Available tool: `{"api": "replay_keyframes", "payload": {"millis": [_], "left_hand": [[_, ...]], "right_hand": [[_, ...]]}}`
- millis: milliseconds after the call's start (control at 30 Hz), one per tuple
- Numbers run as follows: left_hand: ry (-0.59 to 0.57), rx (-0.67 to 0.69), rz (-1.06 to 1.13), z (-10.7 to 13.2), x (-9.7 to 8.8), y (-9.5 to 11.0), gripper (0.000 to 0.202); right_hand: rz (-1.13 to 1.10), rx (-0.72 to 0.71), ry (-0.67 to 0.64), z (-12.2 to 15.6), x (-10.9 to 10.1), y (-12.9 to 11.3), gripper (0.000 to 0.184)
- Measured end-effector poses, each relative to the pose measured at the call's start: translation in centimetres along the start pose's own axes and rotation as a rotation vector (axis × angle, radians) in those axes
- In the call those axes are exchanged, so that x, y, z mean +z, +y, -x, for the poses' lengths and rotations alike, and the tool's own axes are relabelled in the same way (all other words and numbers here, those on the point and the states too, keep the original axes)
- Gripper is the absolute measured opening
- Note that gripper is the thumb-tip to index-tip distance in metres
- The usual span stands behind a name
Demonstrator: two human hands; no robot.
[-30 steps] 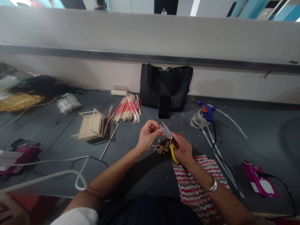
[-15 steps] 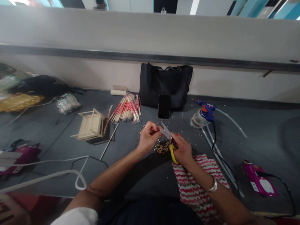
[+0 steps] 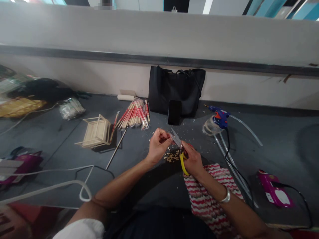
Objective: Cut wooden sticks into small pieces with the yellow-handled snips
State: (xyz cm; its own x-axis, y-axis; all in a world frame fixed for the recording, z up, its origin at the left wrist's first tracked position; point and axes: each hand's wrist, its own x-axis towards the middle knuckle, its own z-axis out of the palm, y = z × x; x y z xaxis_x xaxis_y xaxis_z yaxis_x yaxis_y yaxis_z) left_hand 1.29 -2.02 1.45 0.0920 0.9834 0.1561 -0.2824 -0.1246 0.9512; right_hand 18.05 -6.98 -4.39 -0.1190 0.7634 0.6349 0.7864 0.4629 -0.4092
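My right hand [image 3: 193, 160] is wrapped round the yellow handle of a pair of scissors [image 3: 183, 164], whose blades point up and to the left. Close to the blades, my left hand [image 3: 159, 146] has its fingers pinched together; whatever is between them is too small to make out. Below the blades lies a small heap of cut wooden bits [image 3: 171, 156]. To the left stands a small chair-like frame made of thin sticks [image 3: 96, 132]. Chopsticks in red and clear wrappers [image 3: 134, 114] are spread out beyond my left hand.
A black bag [image 3: 176, 88] leans on the wall with a phone [image 3: 174, 113] propped against it. At right are a blue glue gun [image 3: 219, 116], clear glue sticks [image 3: 245, 124] and a pink box with a cable [image 3: 275, 189]. Striped cloth [image 3: 206, 199] lies under my right forearm.
The scissor blades look slightly closer together than before. Both hands stay in nearly the same place, and the things on the table have not moved.
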Motion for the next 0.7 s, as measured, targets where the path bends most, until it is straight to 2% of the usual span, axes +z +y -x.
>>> {"api": "replay_keyframes", "payload": {"millis": [167, 367, 533, 700], "left_hand": [[0.018, 0.010, 0.008, 0.04, 0.30, -0.10, 0.033], [0.047, -0.040, 0.024, 0.03, 0.54, -0.19, 0.033], [-0.027, -0.135, 0.017, 0.08, 0.54, -0.30, 0.030], [-0.058, -0.144, 0.019, 0.05, 0.27, -0.12, 0.028]], "right_hand": [[-0.003, 0.030, -0.011, 0.06, 0.11, -0.02, 0.054], [-0.028, 0.118, -0.091, 0.38, 0.27, 0.38, 0.058], [-0.014, 0.124, -0.082, 0.44, 0.29, 0.65, 0.060], [0.025, 0.120, -0.081, 0.36, 0.34, 0.56, 0.060]]}}
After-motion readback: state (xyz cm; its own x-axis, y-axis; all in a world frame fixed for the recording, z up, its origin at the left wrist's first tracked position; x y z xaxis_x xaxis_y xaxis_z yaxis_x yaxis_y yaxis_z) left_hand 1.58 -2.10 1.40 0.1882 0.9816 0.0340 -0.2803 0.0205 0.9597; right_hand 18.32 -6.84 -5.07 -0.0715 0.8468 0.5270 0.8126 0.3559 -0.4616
